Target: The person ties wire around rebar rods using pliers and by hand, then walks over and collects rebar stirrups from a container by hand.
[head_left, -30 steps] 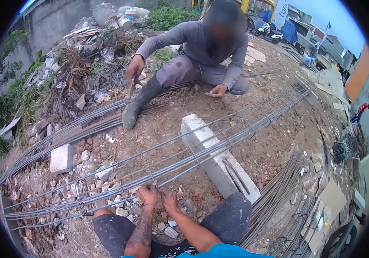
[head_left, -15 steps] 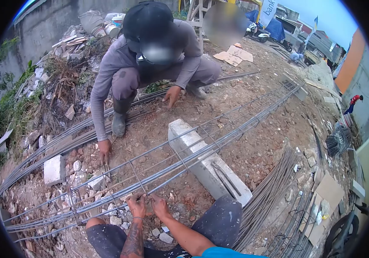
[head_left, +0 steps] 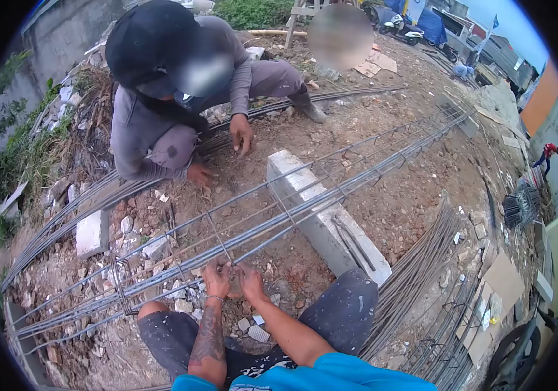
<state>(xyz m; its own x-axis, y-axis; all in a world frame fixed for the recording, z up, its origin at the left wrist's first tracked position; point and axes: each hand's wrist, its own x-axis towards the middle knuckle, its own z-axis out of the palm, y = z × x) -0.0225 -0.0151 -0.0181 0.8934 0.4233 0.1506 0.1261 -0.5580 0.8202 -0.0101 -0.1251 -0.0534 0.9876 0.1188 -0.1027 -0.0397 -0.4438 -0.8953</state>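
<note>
A long rebar cage [head_left: 263, 227] of steel bars and square stirrups runs diagonally in front of me, its middle resting on a pale concrete block [head_left: 308, 227]. My left hand [head_left: 216, 279] and my right hand [head_left: 250, 283] are close together at the cage's near edge, where a stirrup meets the lower bar. Fingers of both are pinched closed; whatever is between them is too small to make out. On the block's near end lies a pair of long-handled pincers [head_left: 352, 242]. A loose stirrup [head_left: 120, 287] stands around the bars to the left.
Across the cage squats a co-worker [head_left: 175, 98] in a grey shirt, one hand [head_left: 201, 174] low near the ground. A smaller concrete block [head_left: 92, 233] sits at left. Bundled rods [head_left: 416, 267] and cardboard [head_left: 497, 287] lie at right. Rubble covers the soil.
The co-worker has drawn one hand back from the ground beside the cage and leans lower to the left. My hands stay pinched at the same stirrup. The camera view has shifted slightly.
</note>
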